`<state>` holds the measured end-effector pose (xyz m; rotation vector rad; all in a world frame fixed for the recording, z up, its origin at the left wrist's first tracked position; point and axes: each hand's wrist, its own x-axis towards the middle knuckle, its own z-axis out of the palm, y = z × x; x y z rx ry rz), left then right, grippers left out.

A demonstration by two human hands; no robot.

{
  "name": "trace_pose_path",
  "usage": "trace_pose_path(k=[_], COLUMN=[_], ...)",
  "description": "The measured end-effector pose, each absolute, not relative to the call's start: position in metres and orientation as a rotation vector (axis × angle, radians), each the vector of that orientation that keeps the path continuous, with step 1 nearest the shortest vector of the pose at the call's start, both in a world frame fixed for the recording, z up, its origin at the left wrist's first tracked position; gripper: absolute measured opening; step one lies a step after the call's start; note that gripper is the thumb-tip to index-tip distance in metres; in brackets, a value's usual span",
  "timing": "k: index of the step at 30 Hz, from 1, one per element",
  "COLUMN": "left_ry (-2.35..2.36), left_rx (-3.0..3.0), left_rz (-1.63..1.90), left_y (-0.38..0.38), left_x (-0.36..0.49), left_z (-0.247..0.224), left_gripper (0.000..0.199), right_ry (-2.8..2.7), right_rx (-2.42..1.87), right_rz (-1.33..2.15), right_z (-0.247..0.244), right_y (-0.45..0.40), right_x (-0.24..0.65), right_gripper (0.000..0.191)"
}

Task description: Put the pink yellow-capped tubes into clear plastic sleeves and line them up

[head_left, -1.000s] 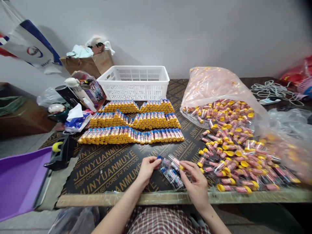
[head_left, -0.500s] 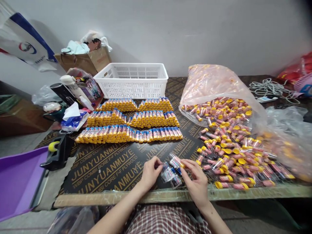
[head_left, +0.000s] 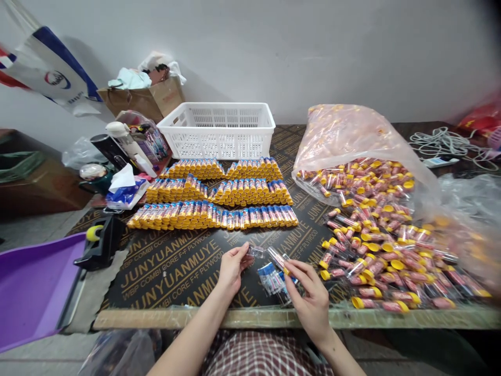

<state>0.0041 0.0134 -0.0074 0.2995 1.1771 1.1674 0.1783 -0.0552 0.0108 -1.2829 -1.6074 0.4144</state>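
Tube (head_left: 277, 257) sits pinched between the thumb and fingers of my right hand (head_left: 312, 300), gripped near its yellow end, its clear end tilted up toward the left. Half a second ago my left hand (head_left: 231, 269) was down beside the blue-printed packets (head_left: 270, 279); now it has risen clear of them, and its thumb and fingertips grasp a small clear piece (head_left: 256, 251). From my remote view I cannot tell exactly what that piece is. It lies just beside the tube's clear end, apparently not inside it. For the work in hand, I judge this means both hands are loaded and the two items are close but not joined. The packets lie on the table (head_left: 168, 274), partly hidden by my right hand. Loose tubes (head_left: 378, 263) heap on the right, unlike the neat rows (head_left: 256, 193) of blue-topped tubes beyond, which look unmoved.
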Motion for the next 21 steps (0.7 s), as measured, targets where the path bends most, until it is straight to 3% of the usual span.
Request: trace_pose_path(k=[12, 21], left_ry=[0.994, 0.876], left_rx=[0.472, 0.654], left_rz=[1.134, 0.734], left_y=[0.005, -0.009], left_x=[0.014, 0.016], left_z=[0.009, 0.017], left_gripper=[0.036, 0.039], right_ry=[-1.782, -1.893], right_rx=[-1.197, -1.106], right_rz=[0.585, 0.75], right_z=[0.0, 0.002], right_y=[-0.053, -0.035], right_x=[0.171, 0.18], right_gripper=[0.042, 0.084])
